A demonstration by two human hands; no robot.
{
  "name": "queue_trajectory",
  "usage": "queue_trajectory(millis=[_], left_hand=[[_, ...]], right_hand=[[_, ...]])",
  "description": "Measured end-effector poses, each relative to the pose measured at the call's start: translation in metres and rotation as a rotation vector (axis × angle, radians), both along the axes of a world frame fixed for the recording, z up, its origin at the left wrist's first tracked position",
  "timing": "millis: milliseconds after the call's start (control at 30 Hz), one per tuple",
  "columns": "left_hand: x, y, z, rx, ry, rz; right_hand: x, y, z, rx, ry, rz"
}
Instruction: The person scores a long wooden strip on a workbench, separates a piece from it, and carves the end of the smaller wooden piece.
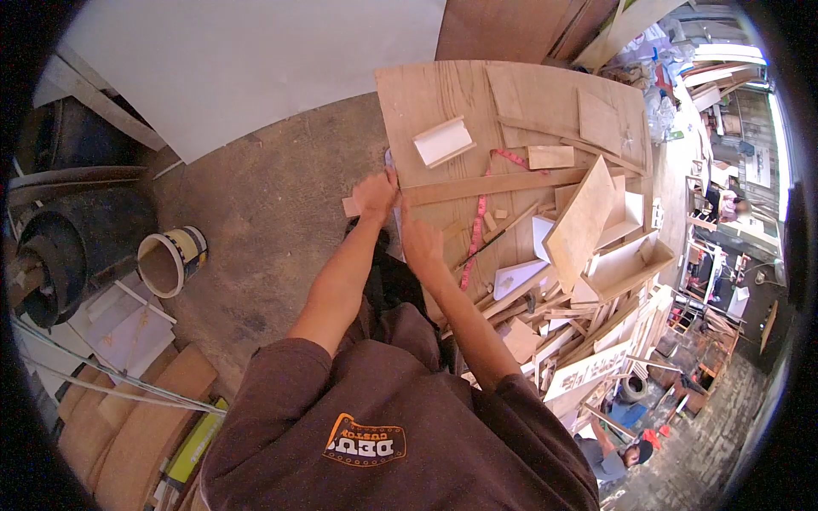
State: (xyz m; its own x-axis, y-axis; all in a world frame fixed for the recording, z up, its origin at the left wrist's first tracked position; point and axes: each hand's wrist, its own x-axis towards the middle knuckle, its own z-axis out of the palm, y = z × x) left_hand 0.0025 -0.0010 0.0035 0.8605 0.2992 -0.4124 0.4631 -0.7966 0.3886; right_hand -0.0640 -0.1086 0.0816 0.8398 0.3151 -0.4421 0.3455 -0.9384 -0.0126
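A long wooden strip lies across the plywood tabletop, and a short wooden end shows past the table's left edge. My left hand is closed around the strip at that edge. Close beside it, my right hand has its index finger stretched toward the strip and the other fingers curled; what they grip, if anything, is hidden. A narrow pale strip runs along the table edge between the hands; its kind is unclear. A pink measuring tape passes under or beside the wooden strip.
A small white-lined wooden tray sits on the table. Wooden boxes, a tilted board and offcuts crowd the right side. A bucket lies on the floor at left. Another person is at lower right.
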Motion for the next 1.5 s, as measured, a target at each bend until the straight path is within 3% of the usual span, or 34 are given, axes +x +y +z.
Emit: queue_trajectory(millis=[67, 367, 567, 700, 767, 967, 1167, 1367, 1500], left_hand=[[-0.002, 0.0, 0.004, 0.027, -0.016, -0.009], [0.0, 0.001, 0.002, -0.009, 0.01, 0.02], [-0.002, 0.0, 0.001, 0.005, -0.037, 0.004], [0.003, -0.002, -0.007, 0.021, -0.02, -0.011], [0.003, -0.001, -0.005, 0.014, -0.004, -0.013], [0.004, -0.001, -0.006, 0.042, -0.025, -0.076], [0.003, 0.0, -0.013, 0.032, -0.064, -0.092], [0.003, 0.001, -0.011, 0.008, -0.07, -0.076], [-0.002, 0.0, -0.016, 0.002, -0.08, -0.094]], right_hand=[[-0.006, -0.001, 0.001, 0.046, -0.103, 0.012], [-0.001, 0.011, -0.001, -0.08, 0.035, -0.022], [-0.017, 0.007, 0.005, -0.054, -0.015, -0.042], [-0.017, 0.015, -0.025, -0.111, -0.028, -0.172], [-0.009, 0.019, -0.002, -0.047, 0.102, -0.157], [-0.023, 0.003, 0.004, -0.018, -0.133, -0.036], [-0.015, 0.012, -0.002, -0.03, 0.081, -0.142], [-0.019, 0.012, 0.019, -0.118, -0.101, 0.012], [-0.022, 0.013, 0.013, -0.105, 0.029, -0.056]])
